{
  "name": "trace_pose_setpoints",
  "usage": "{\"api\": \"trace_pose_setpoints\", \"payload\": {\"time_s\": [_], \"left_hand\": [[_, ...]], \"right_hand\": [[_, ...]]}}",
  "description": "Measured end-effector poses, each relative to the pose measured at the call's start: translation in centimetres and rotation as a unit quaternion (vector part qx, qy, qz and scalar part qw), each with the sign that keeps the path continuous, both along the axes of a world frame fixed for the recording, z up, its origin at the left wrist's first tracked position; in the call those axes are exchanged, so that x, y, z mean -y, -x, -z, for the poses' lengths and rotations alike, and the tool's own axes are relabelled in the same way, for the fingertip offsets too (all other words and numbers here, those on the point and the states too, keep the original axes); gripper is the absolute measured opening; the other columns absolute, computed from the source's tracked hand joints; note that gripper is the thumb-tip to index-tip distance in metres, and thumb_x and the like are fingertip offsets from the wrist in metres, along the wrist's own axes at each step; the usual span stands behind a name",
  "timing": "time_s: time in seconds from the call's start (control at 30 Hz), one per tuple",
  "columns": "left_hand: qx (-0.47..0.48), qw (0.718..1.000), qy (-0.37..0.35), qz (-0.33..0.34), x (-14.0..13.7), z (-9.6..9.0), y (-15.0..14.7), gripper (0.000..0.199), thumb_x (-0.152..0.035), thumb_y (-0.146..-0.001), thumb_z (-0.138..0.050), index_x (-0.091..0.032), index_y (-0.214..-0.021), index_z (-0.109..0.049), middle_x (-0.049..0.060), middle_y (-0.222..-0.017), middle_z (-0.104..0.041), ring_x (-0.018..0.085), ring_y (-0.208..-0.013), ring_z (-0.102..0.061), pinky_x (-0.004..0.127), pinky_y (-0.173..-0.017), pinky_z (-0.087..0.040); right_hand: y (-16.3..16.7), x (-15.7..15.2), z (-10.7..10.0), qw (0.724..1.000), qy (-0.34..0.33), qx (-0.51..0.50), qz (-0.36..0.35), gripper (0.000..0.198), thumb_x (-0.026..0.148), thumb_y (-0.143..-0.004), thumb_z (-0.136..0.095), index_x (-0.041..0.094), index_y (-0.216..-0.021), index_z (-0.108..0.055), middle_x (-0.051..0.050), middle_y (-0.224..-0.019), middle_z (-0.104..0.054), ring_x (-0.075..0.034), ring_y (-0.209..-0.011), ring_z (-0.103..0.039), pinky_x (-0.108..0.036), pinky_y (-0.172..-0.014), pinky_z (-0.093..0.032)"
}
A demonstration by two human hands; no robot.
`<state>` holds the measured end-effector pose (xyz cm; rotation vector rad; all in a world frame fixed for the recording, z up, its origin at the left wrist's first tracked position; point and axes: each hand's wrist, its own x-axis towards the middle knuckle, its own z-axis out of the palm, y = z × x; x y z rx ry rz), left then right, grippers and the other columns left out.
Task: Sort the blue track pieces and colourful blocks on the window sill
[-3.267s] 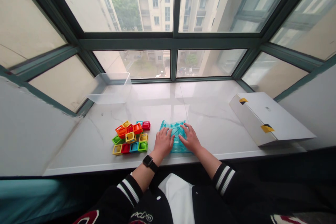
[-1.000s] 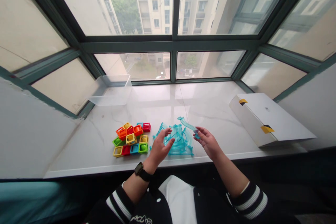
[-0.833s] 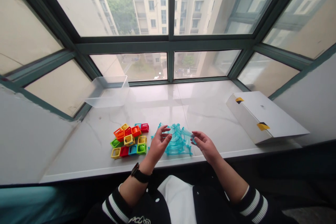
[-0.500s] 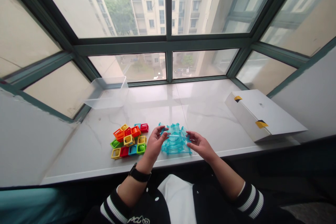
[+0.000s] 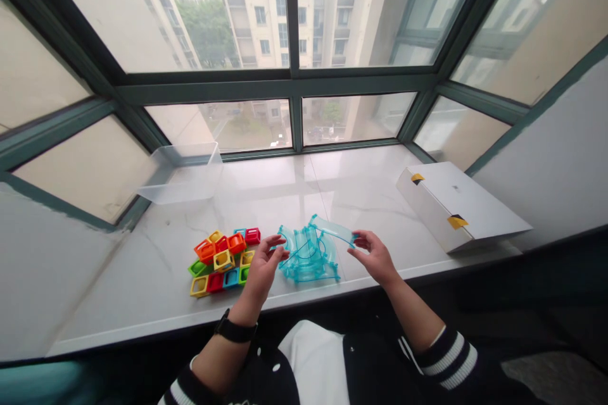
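Observation:
A translucent blue track piece (image 5: 332,229) slants upward to the left from my right hand (image 5: 375,256). The thumb and fingers of that hand pinch its right end. Below and left of it lies a heap of similar clear blue track pieces (image 5: 306,259), some curved, overlapping one another. My left hand (image 5: 263,262) is at the heap's left edge, thumb and fingers apart; whether a fingertip touches a piece I cannot tell. Just left of this hand sit several coloured hollow blocks (image 5: 223,261), red, orange, yellow, green and blue, partly stacked and partly hidden by the hand.
A clear plastic bin (image 5: 185,193) stands at the back left of the white marble sill (image 5: 361,202). On the right is a white box (image 5: 465,202) with yellow-and-black tabs. Window frames (image 5: 266,90) close off the back, and the sill's front edge runs close to my body.
My left hand has let go of the track piece and drawn left. My right hand has moved right, carrying the piece, which now tilts. The camera view has shifted slightly.

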<state>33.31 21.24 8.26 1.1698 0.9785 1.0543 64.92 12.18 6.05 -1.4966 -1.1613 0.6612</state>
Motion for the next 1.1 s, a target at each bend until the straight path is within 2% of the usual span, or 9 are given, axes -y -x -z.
{"api": "trace_pose_setpoints", "payload": {"time_s": [0.1, 0.23, 0.37, 0.5, 0.6, 0.73, 0.83, 1.1], "left_hand": [[-0.060, 0.998, -0.031, -0.010, 0.5, 0.8, 2.0, 0.044, -0.051, -0.088, -0.075, -0.021, -0.120, -0.068, 0.009, -0.112, -0.073, 0.021, -0.089, -0.073, 0.038, -0.082, -0.063], [-0.087, 0.996, -0.008, -0.018, 1.7, 2.2, 4.1, 0.045, -0.054, -0.084, -0.076, -0.020, -0.113, -0.071, 0.009, -0.104, -0.075, 0.022, -0.086, -0.072, 0.038, -0.078, -0.062], [-0.078, 0.996, 0.022, -0.040, 2.4, 3.3, 5.2, 0.049, -0.056, -0.083, -0.078, -0.020, -0.115, -0.072, 0.009, -0.105, -0.075, 0.023, -0.088, -0.072, 0.039, -0.080, -0.062], [-0.071, 0.996, 0.037, -0.049, 2.6, 3.4, 5.4, 0.051, -0.057, -0.080, -0.080, -0.019, -0.113, -0.072, 0.009, -0.105, -0.075, 0.023, -0.088, -0.072, 0.038, -0.080, -0.062], [-0.072, 0.995, 0.043, -0.046, 2.7, 3.1, 5.1, 0.051, -0.056, -0.079, -0.081, -0.019, -0.113, -0.072, 0.009, -0.104, -0.075, 0.023, -0.087, -0.072, 0.038, -0.080, -0.062], [-0.072, 0.995, 0.050, -0.040, 3.0, 2.8, 4.6, 0.050, -0.056, -0.079, -0.081, -0.019, -0.111, -0.073, 0.009, -0.105, -0.075, 0.023, -0.088, -0.072, 0.038, -0.081, -0.062], [-0.074, 0.995, 0.053, -0.038, 3.1, 2.8, 4.5, 0.050, -0.057, -0.078, -0.082, -0.019, -0.110, -0.074, 0.010, -0.103, -0.076, 0.023, -0.087, -0.072, 0.038, -0.079, -0.062], [-0.072, 0.995, 0.063, -0.034, 3.1, 2.9, 4.0, 0.047, -0.055, -0.078, -0.082, -0.020, -0.109, -0.075, 0.009, -0.102, -0.076, 0.022, -0.085, -0.072, 0.036, -0.077, -0.062]], "right_hand": [[-3.6, -0.2, 2.1, 0.994, 0.008, 0.012, 0.105, 0.058, 0.057, -0.077, -0.086, 0.022, -0.121, -0.069, -0.012, -0.116, -0.074, -0.030, -0.106, -0.073, -0.052, -0.101, -0.060], [-8.4, -0.4, 4.8, 0.969, 0.017, 0.080, 0.235, 0.060, 0.061, -0.075, -0.081, 0.021, -0.118, -0.069, -0.014, -0.122, -0.072, -0.032, -0.110, -0.071, -0.050, -0.096, -0.059], [-11.2, -1.1, 6.8, 0.942, 0.026, 0.148, 0.301, 0.058, 0.064, -0.076, -0.074, 0.020, -0.113, -0.068, -0.016, -0.119, -0.073, -0.034, -0.108, -0.070, -0.048, -0.091, -0.056], [-11.8, -2.3, 7.9, 0.918, 0.041, 0.203, 0.339, 0.052, 0.061, -0.079, -0.070, 0.018, -0.108, -0.067, -0.017, -0.111, -0.074, -0.035, -0.107, -0.067, -0.048, -0.094, -0.050], [-11.3, -3.0, 8.6, 0.900, 0.085, 0.238, 0.356, 0.045, 0.054, -0.082, -0.069, 0.019, -0.108, -0.067, -0.017, -0.112, -0.075, -0.035, -0.108, -0.064, -0.045, -0.092, -0.047], [-10.4, -3.2, 9.5, 0.883, 0.151, 0.282, 0.344, 0.039, 0.049, -0.085, -0.069, 0.019, -0.110, -0.067, -0.016, -0.114, -0.073, -0.034, -0.107, -0.060, -0.043, -0.091, -0.042], [-9.9, -3.0, 10.0, 0.871, 0.166, 0.316, 0.338, 0.039, 0.047, -0.086, -0.069, 0.019, -0.112, -0.066, -0.017, -0.115, -0.072, -0.035, -0.108, -0.058, -0.043, -0.092, -0.040], [-9.7, -2.6, 10.1, 0.870, 0.162, 0.332, 0.327, 0.042, 0.042, -0.086, -0.070, 0.017, -0.120, -0.065, -0.016, -0.118, -0.070, -0.033, -0.110, -0.058, -0.041, -0.093, -0.041]]}}
